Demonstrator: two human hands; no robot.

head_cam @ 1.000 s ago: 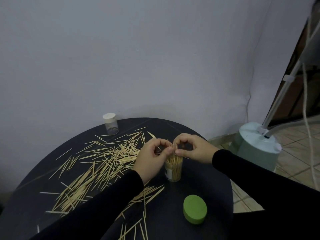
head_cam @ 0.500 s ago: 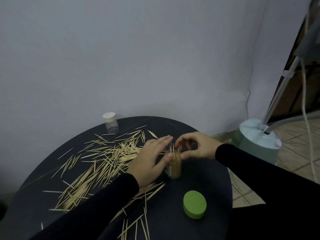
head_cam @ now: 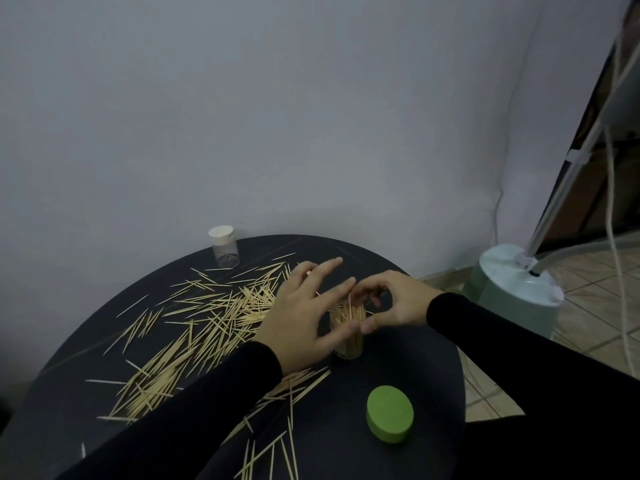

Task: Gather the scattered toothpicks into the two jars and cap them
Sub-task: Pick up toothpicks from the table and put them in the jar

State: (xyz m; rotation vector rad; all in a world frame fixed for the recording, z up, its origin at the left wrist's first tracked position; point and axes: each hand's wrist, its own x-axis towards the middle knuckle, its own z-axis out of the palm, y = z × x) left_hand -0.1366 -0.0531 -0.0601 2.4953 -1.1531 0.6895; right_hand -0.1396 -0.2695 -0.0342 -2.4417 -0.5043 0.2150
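Left hand (head_cam: 301, 317) spread beside jar (head_cam: 348, 332); right hand (head_cam: 394, 303) opposite.

Two bare hands, long black sleeves (head_cam: 194, 410) reaching the wrists; plain fabric, no markings

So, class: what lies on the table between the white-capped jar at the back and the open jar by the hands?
In the head view, scattered toothpicks lie between the white-capped jar and the open jar, partly under the left hand.
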